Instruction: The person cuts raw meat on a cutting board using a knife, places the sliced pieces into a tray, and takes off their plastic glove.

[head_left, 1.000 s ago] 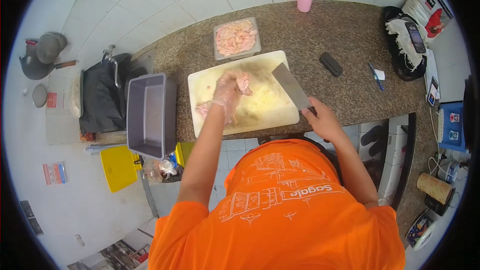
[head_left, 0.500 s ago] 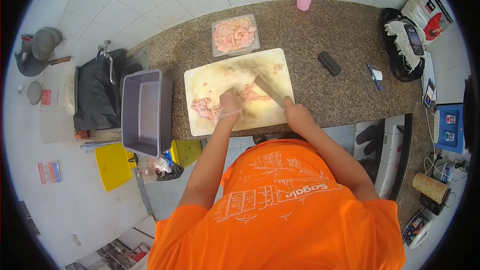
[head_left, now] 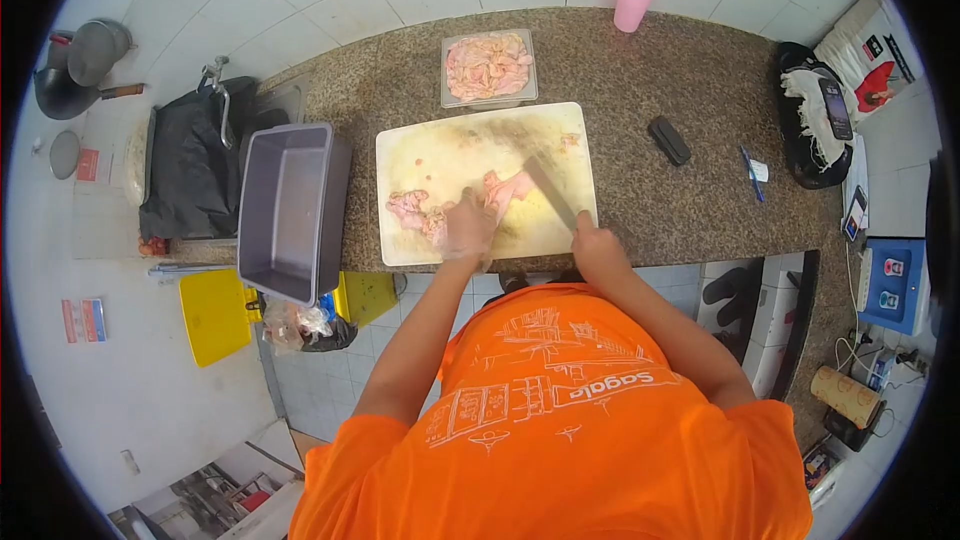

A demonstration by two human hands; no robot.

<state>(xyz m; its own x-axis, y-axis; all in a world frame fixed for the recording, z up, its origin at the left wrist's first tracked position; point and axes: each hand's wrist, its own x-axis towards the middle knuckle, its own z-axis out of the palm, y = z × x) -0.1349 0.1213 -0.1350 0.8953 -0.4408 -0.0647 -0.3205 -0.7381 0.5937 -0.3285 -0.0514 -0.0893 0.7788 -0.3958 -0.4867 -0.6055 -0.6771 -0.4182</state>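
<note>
A white cutting board (head_left: pixel 420 152) lies on the counter in front of me. My left hand (head_left: pixel 470 225), in a clear plastic glove, is on it with fingertips at the edge of a flat pink piece of raw chicken skin (head_left: pixel 512 187); the fingers are slightly blurred. In my right hand (head_left: pixel 600 252) is the handle of a knife (head_left: pixel 552 192) with a broad blade. The blade slants up and left over the board, its tip by the right end of the skin. A small heap of skin pieces (head_left: pixel 410 208) lies left of my left hand, partly hidden by it.
Behind the board stands a clear container (head_left: pixel 489 68) full of raw skin. A grey tub (head_left: pixel 290 210) is on the left, near a tap (head_left: pixel 215 90). A black case (head_left: pixel 669 141), a pen (head_left: pixel 751 174) and a pink cup (head_left: pixel 635 0) are on the granite counter.
The camera view has shifted slightly. My left hand's fingers have moved on the skin piece, which now lies differently. The knife remains in my right hand, its tip just beyond the skin.
</note>
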